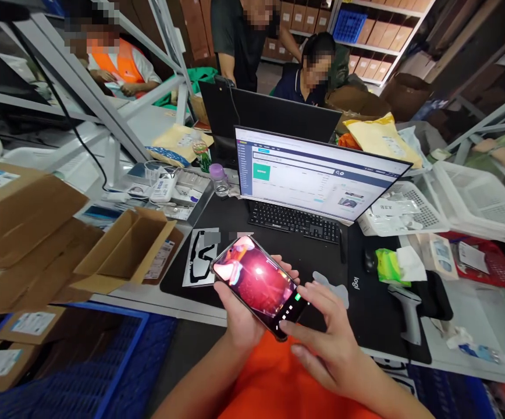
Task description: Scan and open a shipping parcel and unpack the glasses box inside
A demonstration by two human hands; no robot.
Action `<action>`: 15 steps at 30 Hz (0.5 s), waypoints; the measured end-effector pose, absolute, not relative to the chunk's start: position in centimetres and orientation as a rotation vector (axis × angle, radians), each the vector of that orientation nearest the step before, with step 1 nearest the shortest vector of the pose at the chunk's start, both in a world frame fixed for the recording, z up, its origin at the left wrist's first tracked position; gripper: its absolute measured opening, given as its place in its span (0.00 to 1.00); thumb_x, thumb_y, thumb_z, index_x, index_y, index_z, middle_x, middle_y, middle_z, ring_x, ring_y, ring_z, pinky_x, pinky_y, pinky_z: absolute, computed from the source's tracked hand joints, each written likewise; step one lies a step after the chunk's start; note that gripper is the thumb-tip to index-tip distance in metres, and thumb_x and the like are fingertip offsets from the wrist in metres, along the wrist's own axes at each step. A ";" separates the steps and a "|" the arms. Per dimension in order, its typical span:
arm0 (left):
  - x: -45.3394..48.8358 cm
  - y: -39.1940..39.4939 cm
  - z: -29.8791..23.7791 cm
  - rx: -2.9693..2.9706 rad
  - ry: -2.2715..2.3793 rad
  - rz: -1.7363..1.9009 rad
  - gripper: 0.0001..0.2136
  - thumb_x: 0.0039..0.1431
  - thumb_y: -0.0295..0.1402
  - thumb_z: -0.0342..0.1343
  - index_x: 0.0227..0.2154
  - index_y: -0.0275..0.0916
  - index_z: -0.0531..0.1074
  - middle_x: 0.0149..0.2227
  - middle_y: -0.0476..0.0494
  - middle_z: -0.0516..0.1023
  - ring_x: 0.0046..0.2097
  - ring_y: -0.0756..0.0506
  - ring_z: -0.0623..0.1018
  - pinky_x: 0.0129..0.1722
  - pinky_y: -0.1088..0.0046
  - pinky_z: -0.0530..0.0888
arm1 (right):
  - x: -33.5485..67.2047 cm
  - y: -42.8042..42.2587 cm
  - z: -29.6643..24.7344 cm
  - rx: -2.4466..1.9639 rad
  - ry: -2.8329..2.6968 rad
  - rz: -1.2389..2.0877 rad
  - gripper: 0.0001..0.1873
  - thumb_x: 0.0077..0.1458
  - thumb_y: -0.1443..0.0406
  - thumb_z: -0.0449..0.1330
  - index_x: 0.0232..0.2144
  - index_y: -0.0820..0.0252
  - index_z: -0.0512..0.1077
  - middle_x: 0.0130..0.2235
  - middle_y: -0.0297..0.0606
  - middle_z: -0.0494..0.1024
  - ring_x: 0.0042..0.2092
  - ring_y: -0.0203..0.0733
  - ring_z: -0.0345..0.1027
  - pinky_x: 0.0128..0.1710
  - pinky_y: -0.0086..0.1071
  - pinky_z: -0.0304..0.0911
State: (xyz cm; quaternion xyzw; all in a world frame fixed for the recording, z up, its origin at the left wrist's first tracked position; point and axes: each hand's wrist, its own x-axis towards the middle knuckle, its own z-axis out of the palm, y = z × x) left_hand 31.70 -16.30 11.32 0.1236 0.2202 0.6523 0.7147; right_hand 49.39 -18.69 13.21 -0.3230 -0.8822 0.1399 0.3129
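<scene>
A smartphone point(256, 279) in a dark case lies tilted in my left hand point(239, 317), whose fingers wrap behind it and show past its far edge. Its lit screen displays a reddish picture with a row of small icons along the lower end. Over that end, my right hand point(333, 340) has its fingers apart, with fingertips at the screen. It holds nothing. Beyond the phone are a black keyboard point(294, 223) and a monitor point(305, 174) with a web page open. A printed sheet point(202, 256) with a black outline lies left of the phone.
At left stand an open cardboard box point(121, 247) and larger cartons point(25, 233); a blue crate point(117, 361) sits below. A barcode scanner point(409, 314), mouse point(369, 260), tissue pack point(390, 266) and white baskets point(403, 209) are at right. A purple-capped bottle point(220, 180) stands behind. Several people are nearby.
</scene>
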 end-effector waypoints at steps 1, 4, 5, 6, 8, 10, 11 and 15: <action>31.7 -16.2 11.3 0.280 0.496 1.447 0.45 0.43 0.71 0.53 0.48 0.32 0.77 0.44 0.34 0.82 0.46 0.37 0.81 0.50 0.60 0.78 | 49.3 -18.8 13.2 -0.844 -2.343 0.356 0.21 0.56 0.68 0.62 0.53 0.52 0.73 0.70 0.40 0.49 0.68 0.58 0.48 0.66 0.56 0.54; 31.8 -16.2 11.4 0.292 0.514 1.459 0.45 0.44 0.71 0.53 0.48 0.31 0.76 0.43 0.34 0.82 0.46 0.37 0.81 0.51 0.60 0.77 | 49.2 -18.9 13.3 -0.819 -2.358 0.319 0.21 0.55 0.67 0.63 0.52 0.51 0.74 0.70 0.39 0.49 0.68 0.58 0.48 0.66 0.56 0.54; 31.8 -16.3 11.5 0.290 0.517 1.459 0.45 0.44 0.71 0.53 0.48 0.32 0.76 0.43 0.34 0.82 0.46 0.36 0.81 0.51 0.59 0.77 | 49.1 -19.0 13.3 -0.814 -2.367 0.314 0.21 0.55 0.67 0.63 0.52 0.51 0.74 0.70 0.39 0.49 0.68 0.58 0.49 0.66 0.57 0.54; 31.8 -16.3 11.6 0.288 0.516 1.457 0.45 0.44 0.71 0.53 0.49 0.32 0.76 0.44 0.34 0.82 0.46 0.36 0.81 0.52 0.58 0.77 | 49.1 -19.0 13.3 -0.812 -2.377 0.314 0.21 0.55 0.67 0.63 0.51 0.50 0.75 0.70 0.39 0.50 0.68 0.58 0.49 0.66 0.57 0.54; 31.8 -16.4 11.7 0.288 0.502 1.447 0.45 0.44 0.71 0.53 0.49 0.33 0.76 0.44 0.34 0.81 0.48 0.34 0.80 0.54 0.55 0.76 | 49.0 -18.9 13.3 -0.803 -2.374 0.326 0.20 0.54 0.67 0.62 0.51 0.50 0.75 0.69 0.39 0.52 0.67 0.58 0.50 0.66 0.56 0.55; 31.8 -16.5 11.8 0.289 0.477 1.428 0.45 0.44 0.71 0.53 0.49 0.34 0.76 0.45 0.33 0.81 0.51 0.31 0.79 0.55 0.51 0.74 | 49.0 -18.9 13.2 -0.790 -2.331 0.353 0.22 0.55 0.68 0.61 0.52 0.50 0.73 0.68 0.40 0.53 0.67 0.57 0.52 0.65 0.56 0.56; 31.8 -16.6 11.7 0.290 0.466 1.413 0.45 0.43 0.71 0.53 0.49 0.34 0.76 0.45 0.32 0.81 0.53 0.30 0.78 0.56 0.49 0.74 | 48.9 -18.8 13.3 -0.789 -2.306 0.365 0.23 0.55 0.68 0.60 0.54 0.51 0.72 0.68 0.41 0.53 0.66 0.57 0.53 0.65 0.56 0.56; 32.1 -16.9 11.4 0.306 0.466 1.381 0.45 0.44 0.72 0.52 0.48 0.33 0.77 0.49 0.30 0.79 0.58 0.27 0.74 0.59 0.48 0.71 | 48.4 -18.3 13.5 -0.832 -2.315 0.384 0.26 0.57 0.63 0.60 0.59 0.52 0.68 0.69 0.44 0.50 0.67 0.60 0.52 0.65 0.59 0.54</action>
